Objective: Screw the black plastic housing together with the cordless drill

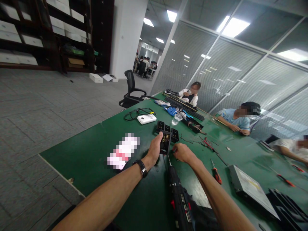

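My left hand (154,148), a dark watch on its wrist, grips a small open black box (165,143) with brass-coloured parts inside. Just right of the box is my right hand (182,152), its fingers bent together low over the table; what they pinch, if anything, is too small to make out. Between my forearms lies a black power drill (179,195) with red details, its thin bit pointing at the box. Several similar black boxes (175,134) stand right behind the held one.
On the green table (91,154) are a phone (124,150), a white device (146,119), a black cable (134,113), a clear cup (176,119), pliers (208,143), a screwdriver (216,175) and a metal case (252,189). Other people sit along the far side.
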Available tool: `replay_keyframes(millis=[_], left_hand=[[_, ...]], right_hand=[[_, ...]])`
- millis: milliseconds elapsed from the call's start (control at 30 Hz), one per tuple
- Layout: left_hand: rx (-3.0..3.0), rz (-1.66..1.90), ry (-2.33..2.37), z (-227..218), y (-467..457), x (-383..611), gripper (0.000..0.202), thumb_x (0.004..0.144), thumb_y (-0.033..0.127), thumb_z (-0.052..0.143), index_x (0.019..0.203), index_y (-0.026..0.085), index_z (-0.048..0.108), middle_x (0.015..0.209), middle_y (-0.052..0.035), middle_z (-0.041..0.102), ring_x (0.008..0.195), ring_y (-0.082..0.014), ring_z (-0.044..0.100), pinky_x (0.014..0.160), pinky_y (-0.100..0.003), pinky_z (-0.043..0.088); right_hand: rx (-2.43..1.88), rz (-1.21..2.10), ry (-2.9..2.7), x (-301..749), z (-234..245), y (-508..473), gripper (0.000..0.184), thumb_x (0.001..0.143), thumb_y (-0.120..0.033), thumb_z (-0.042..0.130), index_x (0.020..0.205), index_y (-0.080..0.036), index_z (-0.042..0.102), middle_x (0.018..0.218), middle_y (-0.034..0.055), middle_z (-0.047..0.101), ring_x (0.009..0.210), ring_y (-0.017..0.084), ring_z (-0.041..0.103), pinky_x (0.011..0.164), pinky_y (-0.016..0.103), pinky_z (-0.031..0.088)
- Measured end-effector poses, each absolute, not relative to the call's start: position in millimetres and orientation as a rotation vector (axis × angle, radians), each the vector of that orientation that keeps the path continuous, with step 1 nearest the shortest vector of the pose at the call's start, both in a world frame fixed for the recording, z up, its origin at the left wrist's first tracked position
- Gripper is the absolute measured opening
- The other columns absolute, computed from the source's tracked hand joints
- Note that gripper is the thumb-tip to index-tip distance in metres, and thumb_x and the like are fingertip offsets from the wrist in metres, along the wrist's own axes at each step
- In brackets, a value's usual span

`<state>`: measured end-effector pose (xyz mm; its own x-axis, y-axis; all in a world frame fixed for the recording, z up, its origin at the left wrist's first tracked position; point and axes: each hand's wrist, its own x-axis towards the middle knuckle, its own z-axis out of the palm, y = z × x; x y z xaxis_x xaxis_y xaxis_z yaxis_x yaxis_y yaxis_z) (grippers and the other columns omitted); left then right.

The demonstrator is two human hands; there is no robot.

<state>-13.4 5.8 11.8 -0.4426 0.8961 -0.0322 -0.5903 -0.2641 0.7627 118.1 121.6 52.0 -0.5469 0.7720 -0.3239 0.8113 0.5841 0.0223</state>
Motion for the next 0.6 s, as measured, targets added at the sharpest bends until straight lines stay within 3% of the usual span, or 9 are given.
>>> replay_keyframes(millis=[600], left_hand=[[0.482, 1.895, 0.832, 9.8, 6.3, -14.2, 0.066, 0.082, 0.078, 0.064, 0.089, 0.014, 0.074, 0.074, -0.0062, 0.07, 0.07, -0.0183, 0.062, 0.072, -0.032, 0.051]], right_hand=[[1.337, -0.212, 2.514, 119.9, 44.5, 123.1, 0.037, 0.098, -0.04, 0.069, 0.127, -0.018, 0.065, 0.128, 0.0097, 0.066, 0.112, 0.025, 0.067, 0.093, 0.044, 0.059]])
